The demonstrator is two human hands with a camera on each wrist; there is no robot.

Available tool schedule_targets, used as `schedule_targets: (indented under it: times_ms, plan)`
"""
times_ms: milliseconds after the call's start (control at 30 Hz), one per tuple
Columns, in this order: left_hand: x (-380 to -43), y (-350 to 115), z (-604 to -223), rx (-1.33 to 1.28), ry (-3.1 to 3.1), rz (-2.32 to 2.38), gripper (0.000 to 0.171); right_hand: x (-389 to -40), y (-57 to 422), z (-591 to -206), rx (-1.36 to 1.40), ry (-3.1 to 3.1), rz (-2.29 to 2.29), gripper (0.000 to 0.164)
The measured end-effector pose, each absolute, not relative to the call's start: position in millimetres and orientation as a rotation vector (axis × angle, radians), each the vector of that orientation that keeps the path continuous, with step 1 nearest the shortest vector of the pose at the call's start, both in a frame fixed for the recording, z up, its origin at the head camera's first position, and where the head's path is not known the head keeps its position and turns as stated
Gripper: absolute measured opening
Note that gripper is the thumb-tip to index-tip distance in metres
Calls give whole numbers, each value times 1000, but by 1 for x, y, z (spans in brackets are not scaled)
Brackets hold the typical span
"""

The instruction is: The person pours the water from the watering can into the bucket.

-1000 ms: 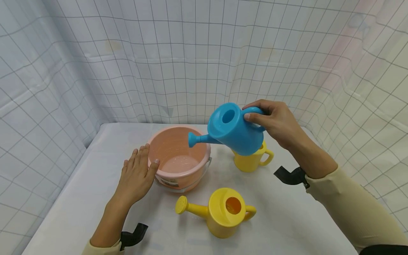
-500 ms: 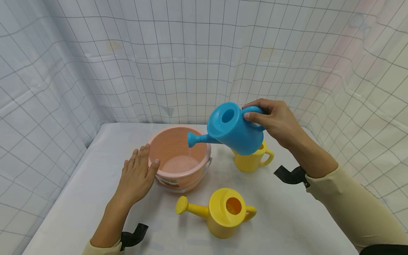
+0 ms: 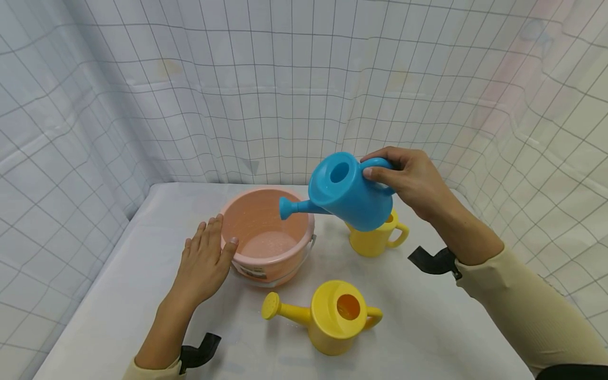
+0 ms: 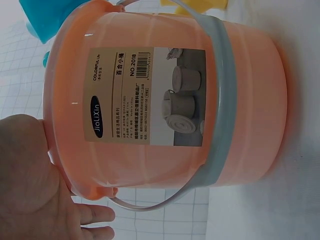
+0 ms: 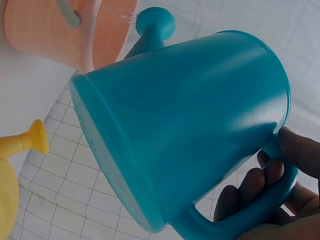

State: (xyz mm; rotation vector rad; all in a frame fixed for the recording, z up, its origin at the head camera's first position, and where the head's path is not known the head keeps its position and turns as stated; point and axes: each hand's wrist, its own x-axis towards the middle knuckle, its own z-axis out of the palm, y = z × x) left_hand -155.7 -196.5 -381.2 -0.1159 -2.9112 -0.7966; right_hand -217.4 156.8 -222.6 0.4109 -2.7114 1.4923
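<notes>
My right hand (image 3: 414,182) grips the handle of a blue watering can (image 3: 353,198), fingers curled through the loop and thumb on top. The can is tilted, its spout over the pink bucket (image 3: 273,264). Thin streaks of water show at its rose (image 5: 156,22) in the right wrist view. Fingers straight, my left hand (image 3: 201,264) rests against the bucket's left rim. In the left wrist view the bucket's label (image 4: 145,97) and hanging grey handle (image 4: 220,100) are visible. A little water glistens on the bucket's floor.
A yellow watering can (image 3: 332,316) stands in front of the bucket, its spout pointing left. Behind and below the blue can is another yellow can (image 3: 370,243), partly hidden. White sheet (image 3: 119,295) covers the table; a checked curtain (image 3: 285,95) surrounds it.
The blue watering can and my right hand have shifted very slightly up and left. My left hand and the bucket look unmoved.
</notes>
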Motion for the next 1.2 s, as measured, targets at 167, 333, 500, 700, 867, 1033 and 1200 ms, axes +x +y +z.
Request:
schedule_targets:
  times_ms: [167, 333, 500, 700, 867, 1033, 1200]
  plan:
    - [-156, -196, -382, -117, -2903, -791, 71, -218, 157, -223, 419, -2706, 1489, 36]
    - [-156, -196, -382, -115, -2896, -789, 71, -217, 157, -222, 419, -2705, 1487, 36]
    - [-155, -196, -381, -113, -2898, -795, 71, -217, 157, -221, 417, -2707, 1483, 36]
    - [-155, -196, -381, -115, -2903, -799, 71, -216, 156, -221, 420, -2701, 1484, 36]
    - [-155, -196, -380, -117, -2902, -801, 71, -216, 157, -221, 423, -2703, 1485, 36]
    - [-155, -196, -380, -114, -2904, -798, 71, -217, 157, -221, 420, -2705, 1490, 37]
    - [-156, -196, -381, -113, -2906, -799, 71, -217, 157, -220, 418, -2703, 1495, 37]
